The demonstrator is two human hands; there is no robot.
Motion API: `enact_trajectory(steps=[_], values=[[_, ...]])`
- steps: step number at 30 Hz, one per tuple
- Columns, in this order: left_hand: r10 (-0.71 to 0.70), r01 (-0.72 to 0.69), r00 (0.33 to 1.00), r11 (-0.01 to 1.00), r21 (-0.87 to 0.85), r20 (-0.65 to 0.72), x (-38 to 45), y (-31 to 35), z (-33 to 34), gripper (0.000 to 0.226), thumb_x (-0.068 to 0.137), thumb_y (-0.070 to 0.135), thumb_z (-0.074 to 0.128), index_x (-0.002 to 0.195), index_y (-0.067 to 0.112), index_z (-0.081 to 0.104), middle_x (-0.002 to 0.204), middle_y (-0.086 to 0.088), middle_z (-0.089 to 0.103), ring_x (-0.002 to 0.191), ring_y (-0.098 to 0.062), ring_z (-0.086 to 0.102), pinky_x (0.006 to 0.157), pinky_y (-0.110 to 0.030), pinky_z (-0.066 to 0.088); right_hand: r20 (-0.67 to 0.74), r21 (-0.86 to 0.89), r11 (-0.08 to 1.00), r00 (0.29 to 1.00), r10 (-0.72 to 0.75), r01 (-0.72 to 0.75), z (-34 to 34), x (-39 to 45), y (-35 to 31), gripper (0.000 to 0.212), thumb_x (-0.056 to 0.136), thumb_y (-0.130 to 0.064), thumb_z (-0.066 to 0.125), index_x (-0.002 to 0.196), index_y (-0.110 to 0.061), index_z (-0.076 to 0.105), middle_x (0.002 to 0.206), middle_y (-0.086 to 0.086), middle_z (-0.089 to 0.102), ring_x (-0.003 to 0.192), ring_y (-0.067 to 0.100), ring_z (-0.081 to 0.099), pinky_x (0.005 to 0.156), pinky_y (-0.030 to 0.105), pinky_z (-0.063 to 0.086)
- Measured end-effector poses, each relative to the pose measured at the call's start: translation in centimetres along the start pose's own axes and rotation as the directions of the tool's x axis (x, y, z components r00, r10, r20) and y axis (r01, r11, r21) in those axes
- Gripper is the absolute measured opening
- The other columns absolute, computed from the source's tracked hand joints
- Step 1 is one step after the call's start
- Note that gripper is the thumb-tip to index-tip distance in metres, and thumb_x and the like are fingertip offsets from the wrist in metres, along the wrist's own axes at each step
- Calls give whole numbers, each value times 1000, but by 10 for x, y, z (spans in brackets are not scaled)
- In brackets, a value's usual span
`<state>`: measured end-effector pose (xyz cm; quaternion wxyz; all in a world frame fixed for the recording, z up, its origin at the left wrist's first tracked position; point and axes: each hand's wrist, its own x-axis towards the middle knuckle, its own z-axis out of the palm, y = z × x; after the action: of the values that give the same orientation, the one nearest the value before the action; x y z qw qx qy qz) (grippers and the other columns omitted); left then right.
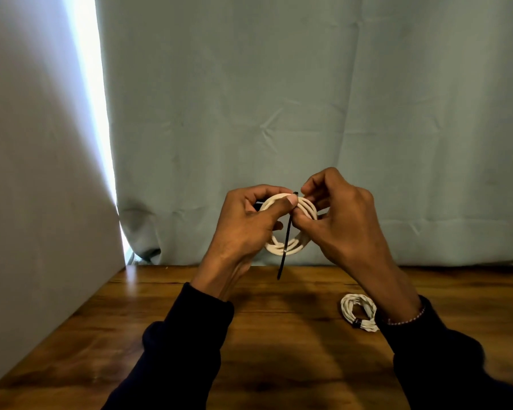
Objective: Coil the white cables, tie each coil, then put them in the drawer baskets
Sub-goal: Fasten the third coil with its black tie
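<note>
A coiled white cable (pixel 290 249) is held up in the air above the wooden table (pixel 160 306), in front of the curtain. My left hand (pixel 246 223) pinches the coil's top with thumb and fingers. My right hand (pixel 335 214) grips the coil's right side and the top end of a black cable tie (pixel 285 247), whose tail hangs down across the coil. A second white cable coil (pixel 357 312), bound with a dark tie, lies on the table partly behind my right wrist. No drawer baskets are in view.
A grey-green curtain (pixel 308 99) hangs along the table's far edge. A pale wall panel (pixel 42 173) stands at the left, with bright light in the gap beside it.
</note>
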<state>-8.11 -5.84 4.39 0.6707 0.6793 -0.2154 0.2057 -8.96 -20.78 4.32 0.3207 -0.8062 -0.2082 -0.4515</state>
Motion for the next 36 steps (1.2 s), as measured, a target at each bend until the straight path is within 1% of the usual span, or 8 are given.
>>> enact_trajectory(steps=[4,9,13,18,21,25,29,36], values=[[1,-1,1000,1000,16,16,-4,-1,6,10,88,17,74,97,16,79,87,1,76,75,-10,68,64,-25,55,-24,-98,992,996,-85,82,8,-3,7,33,83,-19,80,107,-13,58,87,2,67,70,7,59,60,11,50],[34,-36,999,998,59,35,-7,-2,11,11,87,18,75,97,19,79,88,4,76,72,-9,67,62,-22,55,-30,-177,981,995,-92,85,11,-7,7,29,87,-11,71,114,-14,60,72,6,68,56,18,62,55,32,57],[56,-58,997,997,52,44,-8,-1,12,11,88,16,74,98,18,78,85,2,76,73,-15,70,63,-29,60,-21,-7,999,999,41,-41,8,-3,6,21,88,-9,70,107,-19,73,82,-2,73,63,3,64,57,10,51],[32,-33,999,999,27,36,-8,-1,11,12,89,15,73,100,12,78,82,-3,76,65,-14,67,61,-28,57,-6,72,985,987,160,-159,1,1,6,22,82,-15,79,102,-23,77,80,-18,69,70,-10,62,63,0,47],[18,-18,1000,1000,10,21,-7,-3,12,12,89,15,73,99,13,78,80,-5,76,65,-16,67,61,-29,57,75,144,968,978,196,-205,-4,3,8,31,80,-16,81,108,-26,75,88,-19,71,78,-5,68,67,6,53],[8,-8,1000,1000,-18,7,-5,-3,10,11,89,15,72,99,12,78,78,-2,76,63,-14,67,61,-29,57,170,193,966,975,140,-172,-13,5,10,44,80,-13,79,122,-26,70,107,-13,74,91,-3,70,78,16,58],[-4,4,1000,1000,-9,-8,-2,-3,7,13,89,14,73,101,10,77,74,-2,75,59,-11,66,56,-23,52,253,327,931,964,79,-162,-22,7,10,42,85,-14,74,126,-19,68,114,-9,73,102,-1,69,87,19,56],[-17,17,1000,1000,-9,19,-3,-4,8,12,90,14,72,100,11,77,77,-4,75,60,-13,65,59,-25,52,110,396,906,987,116,-151,-16,6,10,25,94,-9,65,117,-13,72,104,-4,76,95,0,72,86,23,58]])
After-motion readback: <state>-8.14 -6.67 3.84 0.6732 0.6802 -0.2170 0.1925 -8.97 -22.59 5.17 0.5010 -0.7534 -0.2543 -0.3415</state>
